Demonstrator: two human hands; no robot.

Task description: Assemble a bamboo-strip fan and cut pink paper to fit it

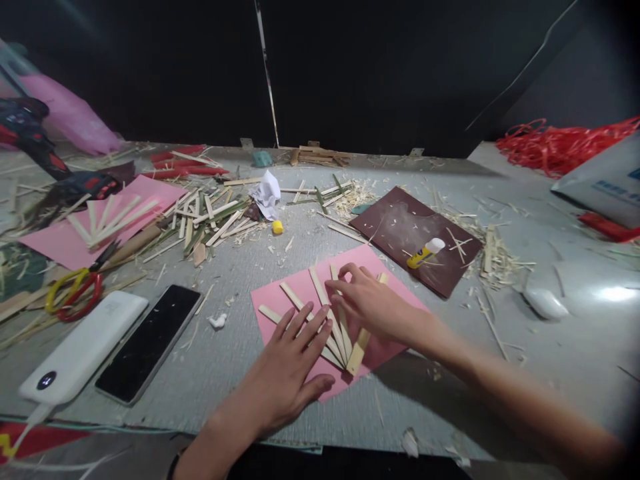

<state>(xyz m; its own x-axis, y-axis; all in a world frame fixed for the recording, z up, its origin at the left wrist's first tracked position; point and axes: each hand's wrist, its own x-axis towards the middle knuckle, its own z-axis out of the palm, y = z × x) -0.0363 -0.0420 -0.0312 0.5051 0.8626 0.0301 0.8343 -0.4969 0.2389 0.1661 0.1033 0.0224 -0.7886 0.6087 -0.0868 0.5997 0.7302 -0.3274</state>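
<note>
Fan of bamboo slats (324, 301) on a pink sheet (363, 258) fills the middle of the head view, just below centre, the strips meeting at the sheet's five o'clock corner and splaying out toward ten through twelve o'clock. The left hand (285, 373) comes in from six o'clock and lies flat, palm down, fingers spread, with the tips on the leftmost slats and the heel on the sheet's lower edge. The right hand (373, 303) comes in from four o'clock and rests over the right half of the fan, its fingers bent with the tips down on the upper ends of the strips; whether the thumb grips one cannot be told. At two o'clock from the sheet, just beside it, a brown sheet (395, 223) carries a yellow glue stick (425, 253) lying on its side. Toward eight o'clock a black phone (150, 343) and a white power bank (83, 350) lie side by side, with red-and-yellow scissors (75, 290) above them at nine. At ten o'clock a second pink sheet (155, 193) bears another fan of strips, beside a loose heap of offcuts (210, 223) and a crumpled white paper (267, 193). Red cord (560, 143) is piled at two o'clock, far back on the grey table (575, 333).
</note>
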